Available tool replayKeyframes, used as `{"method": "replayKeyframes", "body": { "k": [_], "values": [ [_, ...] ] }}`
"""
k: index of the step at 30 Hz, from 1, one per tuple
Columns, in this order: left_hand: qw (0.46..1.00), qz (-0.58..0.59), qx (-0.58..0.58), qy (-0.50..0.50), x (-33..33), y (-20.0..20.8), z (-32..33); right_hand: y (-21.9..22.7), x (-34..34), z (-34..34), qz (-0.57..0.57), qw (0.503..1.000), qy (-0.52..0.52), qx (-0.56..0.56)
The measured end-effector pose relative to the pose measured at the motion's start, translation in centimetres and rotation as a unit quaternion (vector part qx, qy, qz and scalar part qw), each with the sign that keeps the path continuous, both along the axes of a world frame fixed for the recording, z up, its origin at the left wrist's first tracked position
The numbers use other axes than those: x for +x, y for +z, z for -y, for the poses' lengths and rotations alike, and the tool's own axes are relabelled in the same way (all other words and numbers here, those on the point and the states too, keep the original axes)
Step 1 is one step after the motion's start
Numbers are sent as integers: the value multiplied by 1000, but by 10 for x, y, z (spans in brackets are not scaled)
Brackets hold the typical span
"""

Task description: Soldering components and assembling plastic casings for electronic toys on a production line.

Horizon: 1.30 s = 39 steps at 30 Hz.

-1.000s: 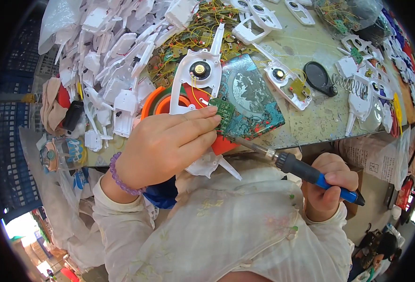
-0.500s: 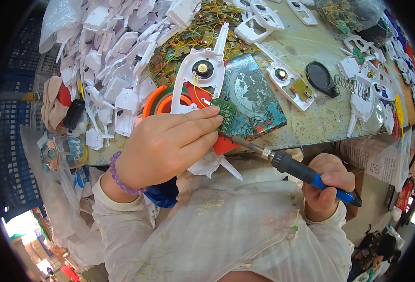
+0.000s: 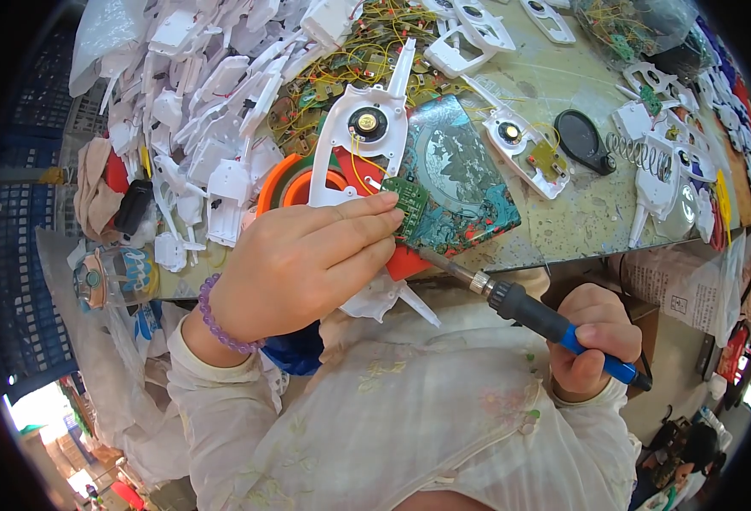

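Soldering iron [image 3: 536, 313] first, nearest to the person: the right hand [image 3: 593, 341] is clenched round its blue and black handle, low by the lap, with the metal shaft slanting up and left toward the table [image 3: 563, 230] edge. Its tip passes out of sight behind the left hand [image 3: 303, 264], so I cannot tell whether it touches anything.

That left hand, with a purple bead bracelet [image 3: 220, 319] at the wrist, pinches a small green circuit board [image 3: 407, 204] between thumb and fingertips, right at the near edge of the table. Yellow wires run from the board up to a white plastic shell [image 3: 365, 140] with a round speaker set in it, lying partly over an orange ring [image 3: 295, 183] and a red piece.

To do this well, I would judge the board wants holding dead steady, fingers kept off the pads, and the iron brought in at a low angle, clear of the thin wires and the plastic.

Just beyond sits a teal patterned tile [image 3: 461, 183] under the work. Further right lie another white shell with a speaker [image 3: 520, 145], a black oval piece [image 3: 584, 140] and a spring [image 3: 644, 153]. At the far left a heap of white plastic parts [image 3: 197, 102] piles up, with a tangle of boards and wires [image 3: 350, 51] behind.
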<state>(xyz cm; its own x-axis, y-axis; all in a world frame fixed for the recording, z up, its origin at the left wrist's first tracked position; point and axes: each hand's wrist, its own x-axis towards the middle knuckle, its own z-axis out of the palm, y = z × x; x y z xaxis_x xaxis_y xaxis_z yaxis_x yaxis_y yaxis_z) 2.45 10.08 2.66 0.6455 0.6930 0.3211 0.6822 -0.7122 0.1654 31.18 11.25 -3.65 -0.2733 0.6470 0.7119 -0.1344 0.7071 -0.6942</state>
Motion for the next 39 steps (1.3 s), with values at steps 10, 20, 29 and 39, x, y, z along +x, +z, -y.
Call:
{"method": "replayKeyframes", "body": {
  "k": [10, 20, 29, 39],
  "values": [
    [1000, 10, 10, -2, -1, -3, -1, -1, -1, -3, 0, 1000, 3, 26],
    [1000, 8, 5, -3, -1, -2, -1, -6, 0, -1, -29, 999, -6, 36],
    [1000, 7, 7, -5, 0, -2, -1, -5, -1, -3, -14, 1000, 9, 26],
    [1000, 14, 12, -7, 0, -2, -1, -6, -2, -3, -21, 999, 8, 48]
  ]
}}
